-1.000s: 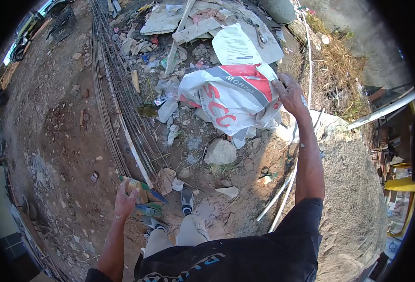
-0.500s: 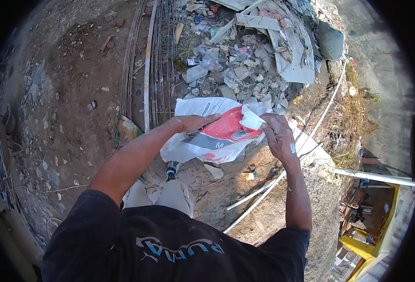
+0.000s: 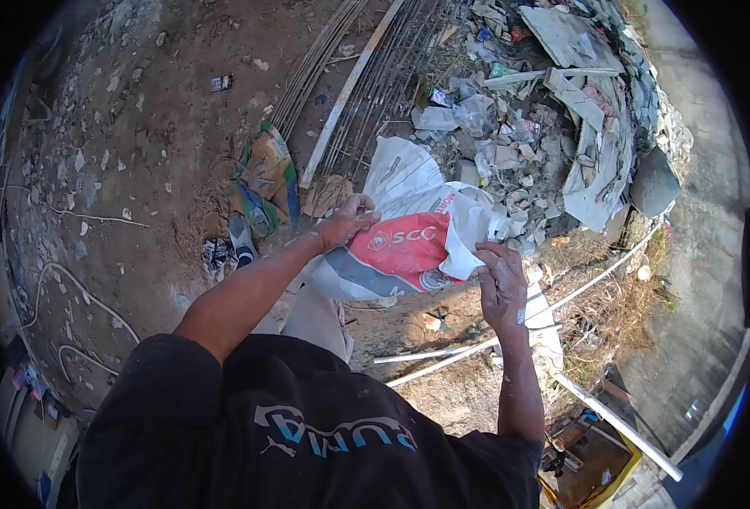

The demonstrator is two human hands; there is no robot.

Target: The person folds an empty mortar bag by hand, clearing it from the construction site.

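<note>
A crumpled white, red and grey printed bag [image 3: 405, 246] hangs between my two hands in front of my body. My left hand [image 3: 347, 222] grips its left edge with the fingers closed on it. At the right end, my right hand [image 3: 500, 276] pinches the folded white edge. Both hands and forearms are dusty. The bag's mouth is bunched, and its inside is hidden.
Ahead on the right lies a rubble heap [image 3: 528, 144] with plastic scraps and boards. Long thin metal rods [image 3: 375, 102] lie to its left. A green and brown sack [image 3: 265, 178] is on the dirt. White pipes [image 3: 617, 424] cross at the right.
The view has turned, so the rubble and rods appear further right. The bag has opened out, showing more red print. My left hand has moved nearer the bag's left edge.
</note>
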